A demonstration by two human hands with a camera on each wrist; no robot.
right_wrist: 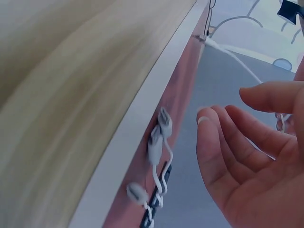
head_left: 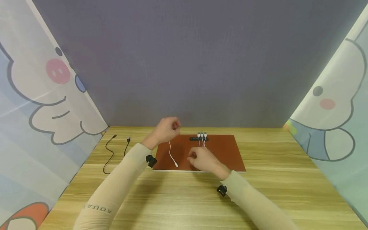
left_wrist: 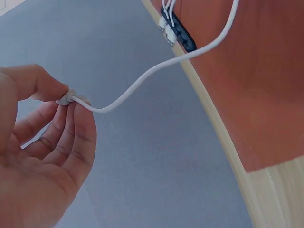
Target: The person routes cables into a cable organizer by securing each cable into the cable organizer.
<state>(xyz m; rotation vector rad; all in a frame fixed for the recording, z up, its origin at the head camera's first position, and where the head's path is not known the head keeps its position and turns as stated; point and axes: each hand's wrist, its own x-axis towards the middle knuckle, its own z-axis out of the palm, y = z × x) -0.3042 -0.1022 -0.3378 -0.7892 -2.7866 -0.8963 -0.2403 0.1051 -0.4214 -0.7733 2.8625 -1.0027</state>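
My left hand (head_left: 167, 128) is raised over the back left of a reddish-brown board (head_left: 225, 156). Its thumb and fingertips pinch one end of a white charging cable (left_wrist: 142, 78); that end is mostly hidden by the fingers. The cable hangs down, its other plug low over the board's left part. Close over the board's front middle, my right hand (head_left: 204, 159) holds nothing, thumb apart from its loosely bent fingers. Near it are several white cable plugs (right_wrist: 154, 147). Their cables run through a black cable holder (left_wrist: 183, 33) at the board's back edge, with USB ends (head_left: 202, 135) upward.
Two black cables (head_left: 110, 156) lie on the wooden table (head_left: 276, 179) left of the board, one partly behind the left sleeve. A grey panel (head_left: 184, 64) rises behind the table. Cartoon-printed curtains (head_left: 330, 127) hang at both sides.
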